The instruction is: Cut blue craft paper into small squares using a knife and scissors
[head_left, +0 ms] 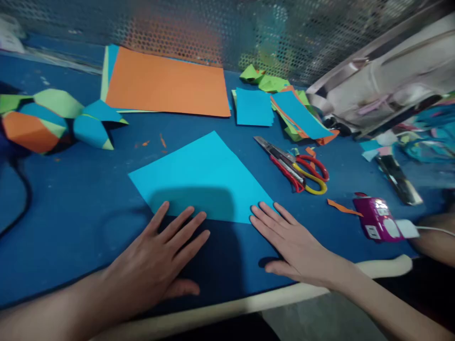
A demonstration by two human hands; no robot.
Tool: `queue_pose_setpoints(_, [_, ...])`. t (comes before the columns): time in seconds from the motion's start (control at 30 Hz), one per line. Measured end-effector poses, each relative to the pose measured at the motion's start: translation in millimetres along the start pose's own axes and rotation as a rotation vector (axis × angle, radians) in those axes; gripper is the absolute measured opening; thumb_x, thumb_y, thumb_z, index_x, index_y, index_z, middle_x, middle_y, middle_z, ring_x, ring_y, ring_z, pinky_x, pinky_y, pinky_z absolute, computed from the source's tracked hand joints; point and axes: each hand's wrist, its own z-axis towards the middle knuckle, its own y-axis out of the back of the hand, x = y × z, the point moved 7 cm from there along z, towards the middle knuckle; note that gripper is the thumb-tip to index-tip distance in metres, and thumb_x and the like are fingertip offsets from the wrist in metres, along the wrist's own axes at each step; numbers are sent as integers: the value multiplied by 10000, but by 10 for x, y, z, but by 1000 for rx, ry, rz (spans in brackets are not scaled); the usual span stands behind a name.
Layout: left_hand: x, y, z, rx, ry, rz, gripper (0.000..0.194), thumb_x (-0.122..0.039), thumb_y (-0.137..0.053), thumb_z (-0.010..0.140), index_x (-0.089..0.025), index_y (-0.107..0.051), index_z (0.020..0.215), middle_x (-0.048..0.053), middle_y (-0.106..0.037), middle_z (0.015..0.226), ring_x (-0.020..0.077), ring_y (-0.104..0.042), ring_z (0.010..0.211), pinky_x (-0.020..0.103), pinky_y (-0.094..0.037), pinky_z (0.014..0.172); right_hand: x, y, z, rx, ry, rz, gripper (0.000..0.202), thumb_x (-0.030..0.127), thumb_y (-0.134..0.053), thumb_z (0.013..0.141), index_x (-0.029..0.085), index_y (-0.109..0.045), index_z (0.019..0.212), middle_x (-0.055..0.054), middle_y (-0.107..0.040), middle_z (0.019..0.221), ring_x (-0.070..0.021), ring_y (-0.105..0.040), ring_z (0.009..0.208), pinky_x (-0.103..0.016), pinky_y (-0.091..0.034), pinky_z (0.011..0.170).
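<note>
A bright blue sheet of paper [204, 170] lies flat on the dark blue table [88, 189], one corner pointing away from me and a straight edge toward me. My left hand [159, 251] is spread with its fingertips at the sheet's near left edge, holding nothing. At the near right corner, the fingers of my right hand [287, 237] lie flat, their tips on or just beside the paper, with the thumb apart. Right of the sheet lie scissors [313, 175] with red and yellow handles, and a red utility knife [289, 170] partly against them.
An orange sheet [167, 83] tops a paper stack at the back. Blue squares [254, 106] and blue strips [298, 111] lie beside it. Folded paper shapes [46, 118] stand at left. A purple box [378, 220] with a white plug [407, 229] sits at right, near a bag [384, 80].
</note>
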Motion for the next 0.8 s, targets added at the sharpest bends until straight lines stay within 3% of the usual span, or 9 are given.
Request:
queue_pose_setpoints(0.13, [28, 77, 5, -60, 0, 17, 546, -542, -375, 976, -131, -634, 1225, 136, -598, 1360, 302, -512, 1300, 494, -177, 1191, -9, 184, -291, 13, -58, 62, 777, 514, -473, 952, 211, -102, 1564, -103, -368, 1549, -250, -343, 1427, -484, -346, 1148])
queue_pose_setpoints(0.23, [33, 148, 19, -95, 8, 59, 452, -420, -387, 1005, -102, -665, 1165, 158, -654, 1266, 306, -573, 1221, 485, -320, 1110, -100, 505, -289, -146, -91, 109, 547, 347, -476, 981, 263, -342, 1504, -66, -601, 1371, -223, -565, 1259, -437, -457, 1075])
queue_pose_setpoints(0.3, [26, 191, 37, -121, 19, 87, 420, -382, -389, 1008, -112, -692, 1114, 154, -683, 1213, 307, -611, 1155, 464, -411, 1019, -254, 702, -116, -275, -151, 144, 420, 273, -493, 972, 252, -504, 1391, -64, -675, 1263, -210, -643, 1147, -387, -527, 992])
queue_pose_setpoints(0.4, [4, 225, 69, -117, 16, 130, 389, -360, -408, 1003, -129, -708, 1090, 144, -700, 1185, 301, -653, 1062, 432, -487, 891, -521, 826, 401, -339, -206, 241, 332, 282, -517, 950, 192, -604, 1257, -104, -676, 1245, -239, -637, 1150, -410, -528, 981])
queue_pose_setpoints(0.57, [4, 271, 88, -71, 3, 128, 354, -374, -464, 981, -148, -712, 1093, 127, -699, 1200, 285, -677, 1008, 403, -519, 829, -914, 746, 1273, -196, -386, 422, 505, 241, -660, 806, 145, -551, 1290, -126, -693, 1125, -202, -696, 851, -336, -575, 734])
queue_pose_setpoints(0.67, [35, 294, 88, -59, 27, 110, 338, -372, -476, 976, -154, -713, 1076, 121, -699, 1203, 278, -678, 1019, 393, -524, 838, -1037, 675, 1479, -96, -467, 506, 595, 215, -723, 726, 125, -540, 1284, -123, -681, 1092, -183, -676, 771, -300, -539, 655])
queue_pose_setpoints(0.8, [66, 301, 100, -66, 47, 76, 313, -362, -492, 971, -160, -716, 1053, 117, -709, 1175, 267, -681, 1010, 379, -523, 838, -1078, 594, 1502, -20, -467, 645, 583, 207, -709, 728, 120, -530, 1276, -62, -699, 902, -171, -656, 734, -281, -520, 634])
